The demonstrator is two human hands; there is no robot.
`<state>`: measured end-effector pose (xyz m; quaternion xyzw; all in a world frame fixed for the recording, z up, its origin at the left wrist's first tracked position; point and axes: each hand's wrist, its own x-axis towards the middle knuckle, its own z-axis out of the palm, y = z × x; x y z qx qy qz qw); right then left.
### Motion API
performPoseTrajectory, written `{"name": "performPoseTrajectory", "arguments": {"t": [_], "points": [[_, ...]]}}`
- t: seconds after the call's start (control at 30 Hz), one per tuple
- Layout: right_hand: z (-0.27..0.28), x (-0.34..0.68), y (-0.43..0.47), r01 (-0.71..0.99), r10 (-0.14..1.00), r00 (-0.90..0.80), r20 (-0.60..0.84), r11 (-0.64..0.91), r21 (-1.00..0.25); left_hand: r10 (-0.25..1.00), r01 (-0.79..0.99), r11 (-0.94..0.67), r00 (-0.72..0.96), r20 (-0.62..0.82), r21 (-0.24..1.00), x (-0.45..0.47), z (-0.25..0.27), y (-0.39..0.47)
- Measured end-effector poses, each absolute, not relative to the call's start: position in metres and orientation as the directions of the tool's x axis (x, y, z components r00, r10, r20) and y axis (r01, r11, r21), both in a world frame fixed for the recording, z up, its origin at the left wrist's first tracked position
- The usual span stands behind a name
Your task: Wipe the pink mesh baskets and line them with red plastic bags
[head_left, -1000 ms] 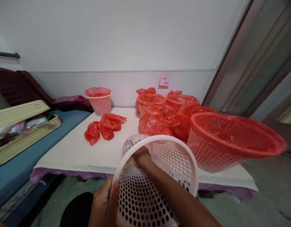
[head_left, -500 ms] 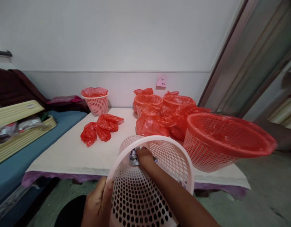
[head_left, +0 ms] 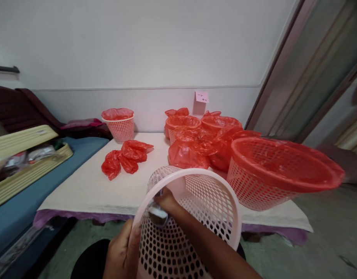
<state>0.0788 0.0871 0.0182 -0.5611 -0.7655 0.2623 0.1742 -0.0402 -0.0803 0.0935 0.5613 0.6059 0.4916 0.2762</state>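
A pale pink perforated plastic basket [head_left: 231, 193] is tipped in front of me, its open mouth facing me. My left hand [head_left: 122, 248] is closed on the left side of its rim, thumb on the near side. Inside the basket, my right hand [head_left: 166, 201] presses a crumpled whitish cloth [head_left: 158, 214] with dark markings against the left inner wall. The right fingers are partly hidden behind the hand and cloth. Just beyond the basket, on the right, a larger pink basket [head_left: 251, 190] stands with a red plastic bag lining it and folded over its rim.
Red-lined smaller baskets [head_left: 122, 130] and bundled red bags [head_left: 188, 153] stand along the wall on a white-covered table [head_left: 88, 186]. Loose red bags [head_left: 130, 157] lie at left. A cream box [head_left: 47, 166] with packets rests on a blue surface. A pink note [head_left: 201, 97] hangs on the wall.
My right hand has moved the cloth left and nearer the basket's mouth, along the inner wall. My left hand keeps its hold on the rim.
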Motion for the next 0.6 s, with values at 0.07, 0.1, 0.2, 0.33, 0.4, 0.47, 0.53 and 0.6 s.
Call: {"name": "performPoseTrajectory", "arguments": {"t": [0.07,0.1,0.2,0.33,0.4,0.47,0.53,0.6], "points": [[0.018,0.077,0.075,0.765,0.931,-0.363,-0.036,0.276,-0.582,0.943,0.373,-0.086,-0.269,0.196,0.924,-0.035,0.097,-0.083],[0.018,0.078,0.070,0.773,0.921,-0.386,-0.044,0.297,-0.561,0.940,0.358,-0.071,-0.289,0.182,0.931,-0.032,0.099,-0.085],[0.022,0.091,0.064,0.825,0.911,-0.401,-0.094,0.315,-0.468,0.943,0.363,-0.036,-0.295,0.152,0.931,-0.027,0.102,-0.090],[0.030,0.101,0.066,0.879,0.912,-0.374,-0.166,0.293,-0.376,0.945,0.415,-0.035,-0.281,0.165,0.909,-0.025,0.102,-0.092],[0.036,0.101,0.064,0.874,0.894,-0.403,-0.197,0.313,-0.371,0.945,0.411,-0.033,-0.283,0.162,0.911,-0.026,0.101,-0.091],[0.045,0.100,0.055,0.846,0.859,-0.464,-0.217,0.356,-0.397,0.946,0.386,-0.026,-0.288,0.147,0.922,-0.029,0.099,-0.088],[0.054,0.102,0.041,0.805,0.820,-0.530,-0.217,0.406,-0.432,0.949,0.381,-0.037,-0.276,0.152,0.924,-0.034,0.096,-0.084],[0.061,0.106,0.025,0.775,0.795,-0.574,-0.198,0.448,-0.446,0.950,0.403,-0.065,-0.255,0.180,0.913,-0.038,0.094,-0.081]]}}
